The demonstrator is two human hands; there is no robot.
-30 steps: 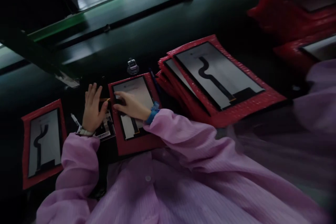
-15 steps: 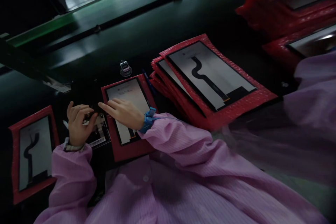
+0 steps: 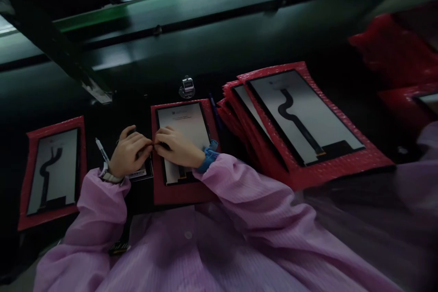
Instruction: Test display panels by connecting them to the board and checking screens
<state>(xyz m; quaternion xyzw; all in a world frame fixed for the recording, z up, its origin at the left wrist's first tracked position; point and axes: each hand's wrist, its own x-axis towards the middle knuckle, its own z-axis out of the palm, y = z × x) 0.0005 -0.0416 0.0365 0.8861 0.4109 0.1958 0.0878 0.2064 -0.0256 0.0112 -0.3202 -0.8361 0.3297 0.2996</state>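
Both hands have drawn together since the earlier frame, and their fingertips now meet. The fingers of the left hand (image 3: 130,153) and the right hand (image 3: 177,148) are curled and closed, pinching a thin strip (image 3: 153,144) between them, too small to tell what it is. The strip sits just above the left edge of a display panel (image 3: 181,121), and the right fingers lie over that panel with a dark patch showing under them. The panel rests in a red sleeve (image 3: 185,196) on the dark bench (image 3: 137,66). A printed card (image 3: 143,172) lies under the left hand's heel, just left of the sleeve. A white pen (image 3: 101,149) lies beside the left wrist, and a second panel in its red sleeve (image 3: 54,171) lies further left. A blue wrist strap (image 3: 208,159) circles the right wrist, and pink smock sleeves (image 3: 99,219) cover both arms. Beyond the central sleeve stands a small metal stud (image 3: 187,87). To the right, a stack of sleeved panels (image 3: 304,118) overlaps, its top panel showing a black ribbon cable (image 3: 297,121).
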